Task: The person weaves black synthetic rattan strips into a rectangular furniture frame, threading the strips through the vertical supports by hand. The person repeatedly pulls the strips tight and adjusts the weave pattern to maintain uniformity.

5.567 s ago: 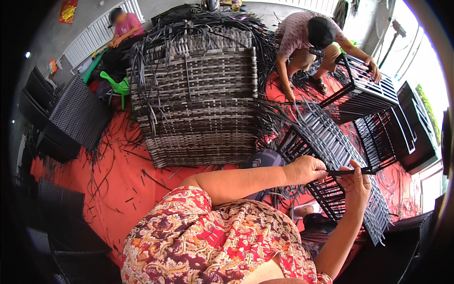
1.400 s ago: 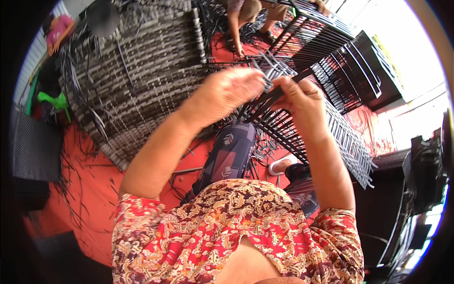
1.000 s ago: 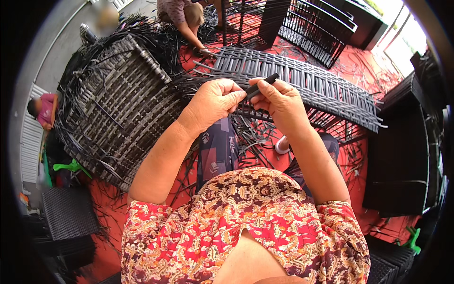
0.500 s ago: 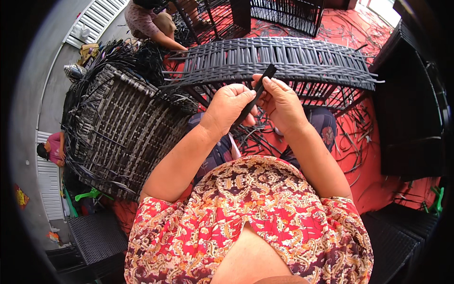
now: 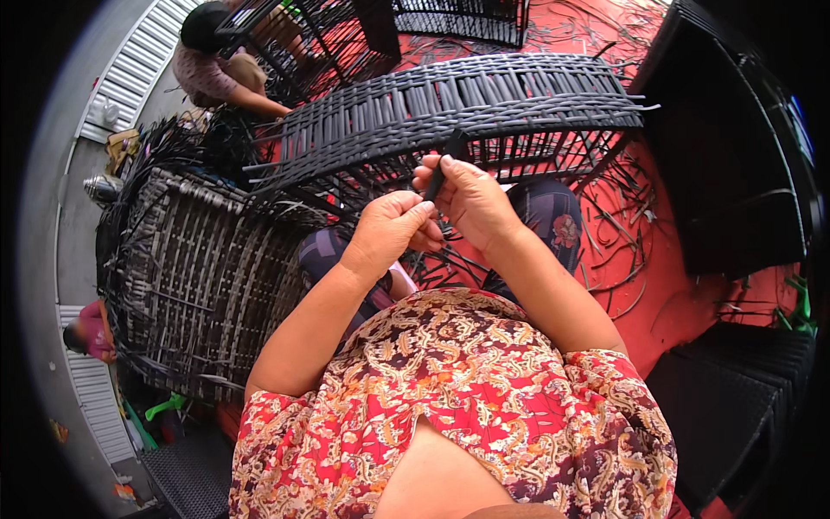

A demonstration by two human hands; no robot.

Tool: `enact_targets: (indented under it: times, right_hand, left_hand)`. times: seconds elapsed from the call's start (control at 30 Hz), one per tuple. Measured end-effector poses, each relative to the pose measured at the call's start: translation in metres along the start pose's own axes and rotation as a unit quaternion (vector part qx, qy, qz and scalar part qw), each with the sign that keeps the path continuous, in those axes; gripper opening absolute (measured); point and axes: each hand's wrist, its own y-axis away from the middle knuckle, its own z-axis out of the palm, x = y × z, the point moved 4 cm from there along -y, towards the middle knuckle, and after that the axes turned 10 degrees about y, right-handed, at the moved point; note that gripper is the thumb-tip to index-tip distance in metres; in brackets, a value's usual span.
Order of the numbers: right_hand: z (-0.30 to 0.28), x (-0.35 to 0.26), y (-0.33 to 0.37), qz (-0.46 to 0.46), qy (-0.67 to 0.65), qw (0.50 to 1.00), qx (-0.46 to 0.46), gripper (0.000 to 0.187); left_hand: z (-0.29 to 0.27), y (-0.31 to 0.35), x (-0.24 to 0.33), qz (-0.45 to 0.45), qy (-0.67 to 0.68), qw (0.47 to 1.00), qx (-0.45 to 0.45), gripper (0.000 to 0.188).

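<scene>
A short, flat black strip (image 5: pixel 437 183) is pinched between my two hands, its upper end pointing away from me. My left hand (image 5: pixel 391 230) grips its lower part between thumb and fingers. Higher up, my right hand (image 5: pixel 477 206) closes on it with the thumb on top. I cannot tell exactly what kind of strip it is. Just beyond my hands lies a long, curved piece of grey wicker weave (image 5: pixel 450 97) on a black frame, with loose strand ends poking out at both ends. My knees are under its near side.
A large woven panel (image 5: pixel 203 281) and tangled black strands stand at my left. Dark stacked furniture (image 5: pixel 726 156) fills the right. Cut strands (image 5: pixel 618 229) litter the red floor (image 5: pixel 666 316). A co-worker (image 5: pixel 206 69) reaches toward the weave's far left end; another person (image 5: pixel 90 332) is farther left.
The view has shifted, so the surroundings sit farther left in it. My hands still hold the black strip, with less of it showing below my left hand. The co-worker's head shows more fully.
</scene>
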Motion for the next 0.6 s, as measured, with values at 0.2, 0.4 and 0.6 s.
enact_targets:
  times: [0.2, 0.4, 0.6]
  right_hand:
    - [0.002, -0.022, 0.007, -0.062, -0.035, 0.997, -0.031, 0.019]
    - [-0.118, -0.184, 0.055, -0.271, -0.134, 0.953, 0.008, 0.005]
    - [-0.268, -0.246, 0.154, -0.334, -0.228, 0.899, 0.166, 0.021]
  left_hand:
    - [0.011, -0.014, 0.003, 0.204, -0.157, 0.966, -0.015, 0.017]
    - [-0.008, 0.006, -0.009, -0.085, -0.114, 0.962, -0.234, 0.024]
    - [-0.018, 0.010, 0.005, -0.205, -0.071, 0.945, -0.243, 0.025]
